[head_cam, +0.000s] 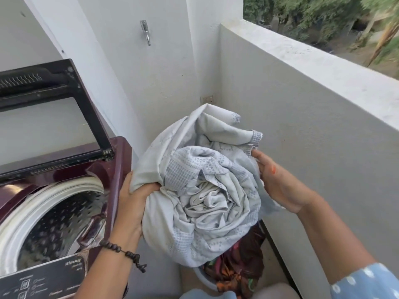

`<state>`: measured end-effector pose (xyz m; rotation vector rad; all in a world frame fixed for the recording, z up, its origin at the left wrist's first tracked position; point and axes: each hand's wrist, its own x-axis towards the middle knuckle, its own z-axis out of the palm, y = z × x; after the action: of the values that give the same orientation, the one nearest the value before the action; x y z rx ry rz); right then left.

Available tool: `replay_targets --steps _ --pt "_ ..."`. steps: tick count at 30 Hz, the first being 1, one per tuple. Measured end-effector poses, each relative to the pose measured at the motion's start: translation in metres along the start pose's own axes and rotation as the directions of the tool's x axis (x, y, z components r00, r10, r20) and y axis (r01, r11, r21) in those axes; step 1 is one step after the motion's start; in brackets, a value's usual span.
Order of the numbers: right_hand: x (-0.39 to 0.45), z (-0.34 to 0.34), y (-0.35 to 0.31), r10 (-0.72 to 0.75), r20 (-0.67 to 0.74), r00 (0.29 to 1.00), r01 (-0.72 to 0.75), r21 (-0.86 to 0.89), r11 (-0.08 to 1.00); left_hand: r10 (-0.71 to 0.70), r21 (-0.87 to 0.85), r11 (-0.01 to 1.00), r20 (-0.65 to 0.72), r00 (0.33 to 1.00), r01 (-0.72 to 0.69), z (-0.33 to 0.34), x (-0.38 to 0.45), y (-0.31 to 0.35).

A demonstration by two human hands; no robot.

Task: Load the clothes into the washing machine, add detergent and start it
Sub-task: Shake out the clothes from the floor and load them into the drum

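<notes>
**Two hands, one big bundle, a narrow gap to cross**

Both hands are on the pale patterned sheet bundle (200, 186), held in the air above the laundry basket (203, 279) and just right of the washing machine (62, 203). Left hand (131, 203) grips it at the bundle's 9 o'clock, fingers curled into the cloth w/ the thumb dug in on top. Right hand (278, 182) sits at 3 o'clock, fingers pushed in under the fabric & mostly hidden, so I can't tell how tightly it holds; it looks more like a cradle than a pinch.

What could go wrong, as I judge it:
- Bundle is loose, w/ a fold standing up at 12 o'clock and a tail hanging at 6. If either grip slackens, it may unroll and drag on the floor or catch the machine's corner.
- Drum opening (54, 216) lies at 9 o'clock from the bundle, and the load looks nearly as wide as the opening. Pushed in as one lump, it may snag on the white rim.
- Raised lid (49, 108) stands at approx 10 o'clock; a high swing could knock it.
- Hanging tail could pull the dark printed clothes (239, 264) out of the basket.

Around: balcony parapet wall (302, 130) close at 3 o'clock, limiting elbow room. Metal hook (145, 32) on the wall at 12, a socket (206, 99) in the corner below it. Control panel (43, 279) at 7 o'clock. Beaded bracelet (125, 253) on the left wrist might catch on cloth. No detergent in view.
</notes>
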<state>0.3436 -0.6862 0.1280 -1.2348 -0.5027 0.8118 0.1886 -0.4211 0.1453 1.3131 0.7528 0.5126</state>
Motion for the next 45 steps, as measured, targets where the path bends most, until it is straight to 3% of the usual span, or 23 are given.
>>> replay_targets --steps 4,7,11,19,29,37,45 --pt "-0.007 0.019 0.014 -0.01 0.063 0.998 0.01 0.016 1.0 -0.053 -0.072 0.996 -0.129 0.99 0.044 -0.005 0.002 -0.007" --pt "-0.007 0.035 0.02 0.009 0.017 1.0 -0.006 -0.166 0.986 -0.107 -0.146 0.986 -0.181 0.978 0.081 -0.004 -0.001 -0.01" --pt "-0.001 0.049 0.023 0.026 -0.05 0.998 -0.043 -0.374 0.927 -0.143 -0.193 0.975 -0.145 0.979 0.114 0.0 -0.012 -0.013" --pt "0.019 0.063 0.039 -0.09 -0.088 0.992 0.06 -0.305 0.951 -0.088 -0.169 0.984 -0.155 0.984 0.061 -0.032 -0.01 -0.014" --pt "0.048 0.119 0.039 -0.056 0.014 0.998 0.057 -0.393 0.918 -0.116 -0.157 0.984 -0.231 0.966 0.081 -0.095 -0.014 -0.009" --pt "0.082 0.199 0.055 0.011 0.097 0.995 0.05 -0.601 0.798 -0.264 -0.3 0.935 -0.229 0.937 0.19 -0.172 -0.011 -0.026" --pt "0.136 0.289 0.05 -0.013 0.109 0.994 0.1 -0.849 0.519 -0.449 -0.348 0.852 -0.1 0.888 0.392 -0.242 0.008 -0.044"
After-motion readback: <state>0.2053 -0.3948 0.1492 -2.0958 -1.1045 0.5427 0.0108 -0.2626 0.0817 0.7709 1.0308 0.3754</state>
